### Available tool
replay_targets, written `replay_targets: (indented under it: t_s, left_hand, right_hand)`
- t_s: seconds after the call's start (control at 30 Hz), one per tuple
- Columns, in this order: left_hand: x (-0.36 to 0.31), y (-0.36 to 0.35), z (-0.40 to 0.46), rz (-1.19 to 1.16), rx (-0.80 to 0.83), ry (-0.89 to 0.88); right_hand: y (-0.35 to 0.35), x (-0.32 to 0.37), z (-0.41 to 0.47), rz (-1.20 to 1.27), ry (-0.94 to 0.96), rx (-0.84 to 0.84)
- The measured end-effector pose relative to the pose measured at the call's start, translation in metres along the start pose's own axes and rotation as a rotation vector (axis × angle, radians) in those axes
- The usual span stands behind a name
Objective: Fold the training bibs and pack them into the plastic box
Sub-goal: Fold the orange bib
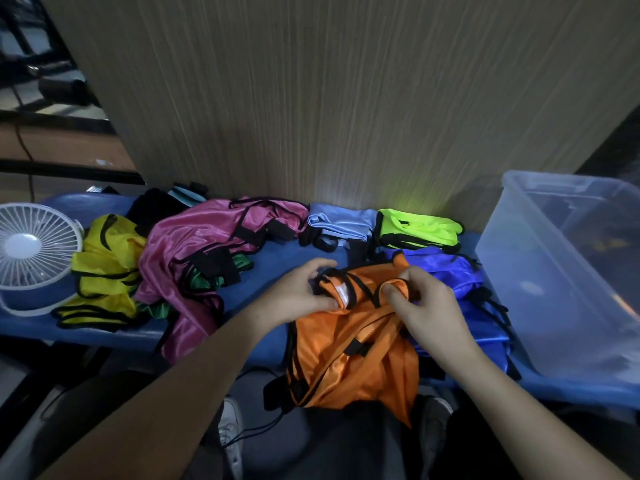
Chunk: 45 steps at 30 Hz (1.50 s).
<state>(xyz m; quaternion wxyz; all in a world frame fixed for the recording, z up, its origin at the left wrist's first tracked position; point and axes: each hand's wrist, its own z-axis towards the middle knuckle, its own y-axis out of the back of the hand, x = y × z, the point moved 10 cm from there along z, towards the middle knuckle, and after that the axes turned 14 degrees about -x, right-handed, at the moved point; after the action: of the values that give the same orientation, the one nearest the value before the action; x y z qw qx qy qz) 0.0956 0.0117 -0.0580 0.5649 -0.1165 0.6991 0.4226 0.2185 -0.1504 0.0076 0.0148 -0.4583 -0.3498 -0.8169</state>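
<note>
Translucent plastic box (pixel 540 271) is sitting at the blue table's (pixel 277 258) right edge, contents unclear. Both hands, left (pixel 298 292) and right (pixel 426 306), are pinching one orange satin bib (pixel 346 358) at the near edge.

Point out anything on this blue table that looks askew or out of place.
The shiny orange bib gripped by the left hand and right hand hangs over the blue table's front edge. The shiny pink bib lies crumpled, one corner drooping off that edge. The clear plastic box looks empty.
</note>
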Motion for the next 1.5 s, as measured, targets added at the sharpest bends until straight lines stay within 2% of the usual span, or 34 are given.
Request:
replay_targets:
  t_s: [0.17,0.33,0.43,0.6,0.7,0.73,0.8,0.9,0.97,1.13,1.33,1.4,1.5]
  left_hand:
    - [-0.01,0.008,0.01,-0.008,-0.111,-0.087]
    - [-0.03,0.035,0.011,-0.187,-0.246,-0.104]
    - [-0.052,0.04,0.004,-0.267,-0.203,-0.185]
    - [-0.083,0.038,-0.017,-0.256,-0.14,-0.341]
    - [-0.095,0.039,-0.029,-0.248,-0.152,-0.412]
    - [-0.098,0.039,-0.031,-0.244,-0.156,-0.425]
    - [-0.102,0.039,-0.036,-0.247,-0.159,-0.428]
    - [-0.106,0.035,-0.04,-0.281,-0.156,-0.389]
    - [-0.11,0.035,-0.043,-0.297,-0.16,-0.38]
    - [-0.12,0.051,-0.044,-0.286,-0.203,-0.435]
    - [-0.117,0.051,-0.044,-0.305,-0.195,-0.384]
    - [-0.115,0.05,-0.043,-0.373,-0.169,-0.33]
    - [-0.12,0.046,-0.047,-0.526,-0.081,-0.231]
  right_hand:
    - [-0.003,-0.011,0.003,0.232,-0.117,0.036]
    - [0.0,-0.012,0.002,0.126,-0.053,0.046]
    - [-0.008,0.0,-0.006,0.126,0.016,0.132]
    - [-0.032,0.027,-0.025,0.169,0.199,0.436]
    - [-0.044,0.039,-0.043,0.284,0.159,0.699]
    - [-0.046,0.042,-0.046,0.316,0.139,0.739]
    - [-0.045,0.048,-0.044,0.327,0.125,0.668]
    - [-0.036,0.06,-0.031,0.336,0.093,0.386]
    - [-0.031,0.064,-0.027,0.334,0.073,0.255]
    - [-0.013,0.066,-0.011,0.304,0.105,0.149]
    - [0.017,0.064,0.001,-0.097,0.27,-0.212]
    - [0.02,0.072,-0.001,-0.047,0.279,-0.22]
    - [0.004,0.079,-0.005,0.281,0.161,0.025]
